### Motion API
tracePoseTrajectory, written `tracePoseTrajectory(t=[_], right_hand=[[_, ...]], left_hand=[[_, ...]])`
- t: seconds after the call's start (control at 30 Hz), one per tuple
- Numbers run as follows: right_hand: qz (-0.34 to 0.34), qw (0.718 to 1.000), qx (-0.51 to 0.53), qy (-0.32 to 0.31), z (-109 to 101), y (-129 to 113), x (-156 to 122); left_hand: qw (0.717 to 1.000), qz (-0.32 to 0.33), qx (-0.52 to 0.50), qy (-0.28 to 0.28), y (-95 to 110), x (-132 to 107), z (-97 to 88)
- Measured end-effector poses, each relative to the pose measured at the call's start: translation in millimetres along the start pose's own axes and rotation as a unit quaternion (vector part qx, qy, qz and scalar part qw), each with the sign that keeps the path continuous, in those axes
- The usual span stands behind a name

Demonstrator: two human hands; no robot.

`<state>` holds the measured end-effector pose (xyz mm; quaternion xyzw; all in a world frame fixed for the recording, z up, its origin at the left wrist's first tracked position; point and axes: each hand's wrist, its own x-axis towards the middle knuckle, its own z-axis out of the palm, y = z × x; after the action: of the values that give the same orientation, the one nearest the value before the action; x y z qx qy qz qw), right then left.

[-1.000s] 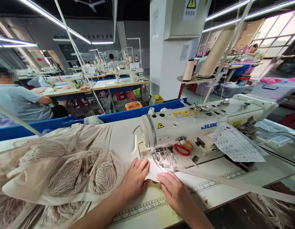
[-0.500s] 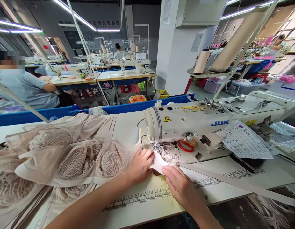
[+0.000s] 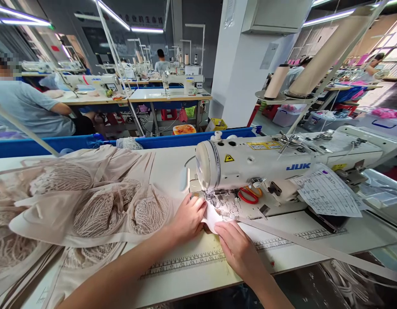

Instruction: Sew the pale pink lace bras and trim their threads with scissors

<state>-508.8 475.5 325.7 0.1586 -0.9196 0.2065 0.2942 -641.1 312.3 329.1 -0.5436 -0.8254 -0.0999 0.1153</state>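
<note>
My left hand (image 3: 189,215) is beside the needle area of the white sewing machine (image 3: 240,161), fingers bent and closed on the left edge of a pale fabric piece (image 3: 212,218). Pinched between the thumb and fingers of my right hand (image 3: 239,246) is the lower right edge of that same piece. Its upper end lies by the presser foot, partly hidden by my left fingers. A long beige elastic strip (image 3: 291,239) runs from the machine bed off to the right. Beige lace bras (image 3: 98,210) lie heaped at my left forearm.
Red-handled scissors (image 3: 249,196) and scraps lie on the machine bed. A written paper sheet (image 3: 329,191) hangs at the machine's right. Printed rulers (image 3: 185,262) cross the tabletop. Thread cones (image 3: 277,81) stand behind. A person (image 3: 28,105) sits at another machine, far left.
The camera view has shifted slightly. The pale fabric bends a little more between my hands, and my right hand sits slightly closer to my left. Both keep their hold.
</note>
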Motion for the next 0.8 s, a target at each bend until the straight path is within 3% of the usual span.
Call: tracePoseTrajectory(t=[0.3, 0.43, 0.53, 0.67, 0.8], right_hand=[[0.031, 0.999, 0.01, -0.018, 5, 1, 5], [0.046, 0.999, 0.012, -0.022, 10, 0, 11], [0.037, 0.999, 0.009, -0.018, 13, -1, 15], [0.036, 0.999, 0.008, -0.017, 13, -1, 12], [0.021, 0.999, 0.001, -0.026, 4, 2, 6]], left_hand=[[1.0, -0.004, -0.009, 0.012, -7, 7, 3.6], [1.0, -0.016, 0.008, 0.01, -9, 7, -4.0], [0.999, -0.028, 0.031, 0.018, 5, -1, -12.6], [1.0, 0.019, -0.01, -0.015, 32, -11, -10.2], [0.998, 0.05, -0.041, -0.022, 31, -16, 0.6]])
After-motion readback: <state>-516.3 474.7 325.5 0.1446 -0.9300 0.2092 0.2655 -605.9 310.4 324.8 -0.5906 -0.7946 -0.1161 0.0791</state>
